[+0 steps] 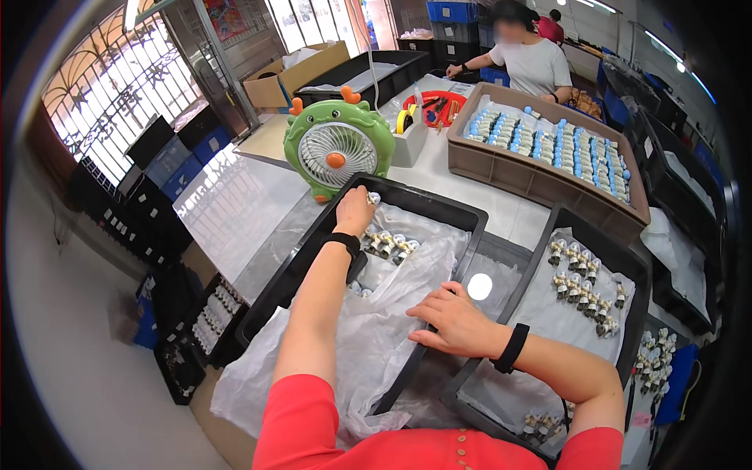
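Note:
My left hand (356, 211) reaches into the far end of a black tray (479, 223). Its fingers are closed about a small white-and-brass bulb-shaped part (374, 199), partly covered by the fingertips. Similar parts (390, 244) stand in short rows just nearer, on thin white sheeting (423, 270). A loose fold of that sheeting covers much of the tray and hangs over its near side. My right hand (456, 319) lies over the tray's right edge, fingers stretched and apart, their tips by the sheeting. It holds nothing visible.
A second black tray (540, 239) with rows of similar parts stands to the right. Beyond are a green fan (337, 145), a red basket of tools (439, 108) and a brown crate (509, 176) of blue-topped parts. A person (533, 63) works across the table.

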Available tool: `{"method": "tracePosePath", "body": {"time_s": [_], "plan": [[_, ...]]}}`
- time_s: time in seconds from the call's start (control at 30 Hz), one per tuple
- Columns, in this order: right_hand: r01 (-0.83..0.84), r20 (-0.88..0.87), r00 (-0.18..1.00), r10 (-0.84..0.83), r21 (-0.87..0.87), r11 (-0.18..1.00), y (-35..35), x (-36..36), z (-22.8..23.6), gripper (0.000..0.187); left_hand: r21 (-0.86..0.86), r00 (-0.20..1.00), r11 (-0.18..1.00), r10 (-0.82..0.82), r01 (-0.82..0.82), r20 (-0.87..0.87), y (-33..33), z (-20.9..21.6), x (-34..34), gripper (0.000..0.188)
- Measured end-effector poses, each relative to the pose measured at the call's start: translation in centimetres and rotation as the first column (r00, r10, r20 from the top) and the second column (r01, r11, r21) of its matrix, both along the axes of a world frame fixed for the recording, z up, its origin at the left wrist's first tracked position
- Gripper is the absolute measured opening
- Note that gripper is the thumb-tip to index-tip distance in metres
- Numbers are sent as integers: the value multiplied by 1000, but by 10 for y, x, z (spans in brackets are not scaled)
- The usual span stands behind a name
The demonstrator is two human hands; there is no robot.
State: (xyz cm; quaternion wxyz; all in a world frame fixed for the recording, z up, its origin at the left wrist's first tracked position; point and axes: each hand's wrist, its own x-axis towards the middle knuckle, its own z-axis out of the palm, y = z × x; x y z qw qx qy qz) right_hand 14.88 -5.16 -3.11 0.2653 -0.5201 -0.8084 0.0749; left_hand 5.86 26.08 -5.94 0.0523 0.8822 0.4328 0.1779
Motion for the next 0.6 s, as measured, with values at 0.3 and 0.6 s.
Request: {"method": "tracePosePath", "body": {"time_s": [0.3, 0.6], "plan": [[16, -54, 998, -12, 69, 997, 1, -1, -3, 36, 75, 1000, 997, 7, -8, 20, 12, 7, 3, 25], [21, -58, 998, -17, 67, 998, 0, -1, -5, 37, 71, 997, 995, -77, 76, 17, 25, 9, 1, 23]]}}
